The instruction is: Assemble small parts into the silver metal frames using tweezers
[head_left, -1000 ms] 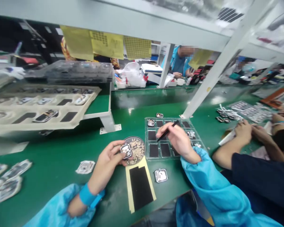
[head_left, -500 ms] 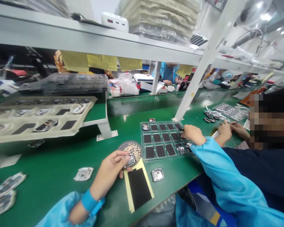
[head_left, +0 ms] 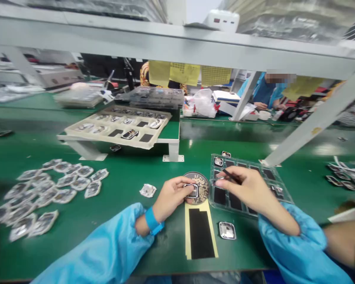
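Note:
My left hand (head_left: 172,194) is closed on a small square metal frame (head_left: 191,190), holding it over a round speckled dish (head_left: 201,185). My right hand (head_left: 248,186) pinches thin black tweezers (head_left: 228,176), their tip pointing left toward the frame, above a clear tray (head_left: 279,185) of dark square pockets. Another square frame (head_left: 226,230) lies on the green bench near me. A black strip on yellow backing (head_left: 200,232) lies below the dish.
Several bagged parts (head_left: 62,181) lie scattered at the left, one bagged part (head_left: 148,190) by my left hand. A beige tray on a raised stand (head_left: 118,128) is behind. A slanted white post (head_left: 313,126) stands right. A co-worker's arm (head_left: 343,236) reaches in at the lower right.
The view swung left. My right hand came back from the tray's far right side to its left end, near the frame. My left hand stayed at the dish.

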A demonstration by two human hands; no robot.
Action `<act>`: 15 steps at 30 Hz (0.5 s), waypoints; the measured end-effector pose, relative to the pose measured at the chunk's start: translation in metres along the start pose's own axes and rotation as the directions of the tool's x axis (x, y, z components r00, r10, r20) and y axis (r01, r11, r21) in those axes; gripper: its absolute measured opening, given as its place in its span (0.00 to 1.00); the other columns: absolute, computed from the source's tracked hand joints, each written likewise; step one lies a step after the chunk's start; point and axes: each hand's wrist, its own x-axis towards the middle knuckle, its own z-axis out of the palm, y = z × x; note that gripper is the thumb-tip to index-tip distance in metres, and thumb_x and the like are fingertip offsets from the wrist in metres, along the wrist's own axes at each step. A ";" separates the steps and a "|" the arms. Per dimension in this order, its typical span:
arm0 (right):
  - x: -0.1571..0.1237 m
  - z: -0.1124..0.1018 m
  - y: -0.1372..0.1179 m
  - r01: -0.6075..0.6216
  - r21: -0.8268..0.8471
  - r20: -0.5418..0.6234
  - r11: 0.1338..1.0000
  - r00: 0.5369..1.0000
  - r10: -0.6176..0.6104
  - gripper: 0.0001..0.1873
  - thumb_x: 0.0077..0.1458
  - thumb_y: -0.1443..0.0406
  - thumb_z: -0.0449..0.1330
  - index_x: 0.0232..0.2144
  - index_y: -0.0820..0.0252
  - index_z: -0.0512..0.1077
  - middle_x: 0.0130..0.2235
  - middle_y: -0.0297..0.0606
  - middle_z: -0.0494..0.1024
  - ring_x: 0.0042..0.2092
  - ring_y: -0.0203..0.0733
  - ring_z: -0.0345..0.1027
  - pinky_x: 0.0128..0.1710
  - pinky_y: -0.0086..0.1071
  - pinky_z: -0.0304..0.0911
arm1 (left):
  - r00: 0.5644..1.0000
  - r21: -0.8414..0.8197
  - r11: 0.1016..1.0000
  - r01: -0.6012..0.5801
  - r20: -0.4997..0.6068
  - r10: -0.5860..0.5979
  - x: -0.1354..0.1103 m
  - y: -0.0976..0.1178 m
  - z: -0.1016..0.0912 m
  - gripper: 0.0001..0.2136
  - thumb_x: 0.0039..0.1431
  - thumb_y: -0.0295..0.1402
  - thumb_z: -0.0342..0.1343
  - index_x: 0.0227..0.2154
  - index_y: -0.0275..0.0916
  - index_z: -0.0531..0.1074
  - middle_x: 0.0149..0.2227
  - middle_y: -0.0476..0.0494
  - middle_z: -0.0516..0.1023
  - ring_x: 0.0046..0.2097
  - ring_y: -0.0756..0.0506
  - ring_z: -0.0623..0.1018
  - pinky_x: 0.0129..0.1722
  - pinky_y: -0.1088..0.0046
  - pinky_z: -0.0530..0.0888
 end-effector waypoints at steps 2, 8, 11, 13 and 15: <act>0.003 0.027 -0.001 0.014 0.140 0.062 0.990 0.998 -0.023 0.13 0.55 0.55 0.67 0.37 0.58 0.81 0.38 0.38 0.85 0.38 0.45 0.78 0.39 0.37 0.73 | 0.999 0.013 1.000 -0.017 -0.048 0.018 0.003 0.000 0.000 0.15 0.49 0.39 0.70 0.36 0.32 0.80 0.27 0.43 0.79 0.22 0.53 0.71 0.17 0.81 0.58; 0.001 0.053 0.024 -0.204 0.353 0.266 0.913 0.958 0.111 0.15 0.55 0.54 0.68 0.34 0.61 0.81 0.34 0.38 0.84 0.36 0.42 0.77 0.38 0.34 0.71 | 0.992 0.177 0.981 -0.080 -0.087 0.096 0.006 -0.003 -0.008 0.18 0.62 0.44 0.58 0.43 0.34 0.82 0.25 0.45 0.77 0.19 0.54 0.65 0.20 0.78 0.59; -0.001 0.055 0.026 -0.259 0.364 0.312 0.895 0.939 0.145 0.18 0.54 0.52 0.68 0.25 0.63 0.78 0.28 0.36 0.82 0.31 0.38 0.73 0.34 0.30 0.66 | 0.990 0.227 0.968 -0.109 -0.061 0.126 0.002 -0.003 -0.008 0.18 0.64 0.42 0.56 0.47 0.36 0.81 0.27 0.45 0.79 0.22 0.52 0.67 0.24 0.77 0.63; -0.001 0.058 0.023 -0.270 0.363 0.314 0.892 0.936 0.156 0.19 0.54 0.53 0.68 0.23 0.62 0.77 0.27 0.35 0.81 0.30 0.36 0.71 0.34 0.29 0.64 | 0.989 0.249 0.960 -0.127 -0.037 0.140 -0.002 0.000 -0.006 0.17 0.63 0.40 0.57 0.48 0.38 0.81 0.27 0.45 0.80 0.24 0.51 0.68 0.26 0.76 0.66; 0.000 0.061 0.022 -0.278 0.355 0.305 0.893 0.937 0.171 0.19 0.54 0.53 0.68 0.23 0.62 0.77 0.26 0.34 0.79 0.29 0.35 0.70 0.33 0.29 0.63 | 0.989 0.244 0.959 -0.141 -0.015 0.149 -0.005 0.002 -0.003 0.16 0.62 0.39 0.58 0.49 0.39 0.81 0.32 0.44 0.83 0.26 0.50 0.71 0.29 0.75 0.69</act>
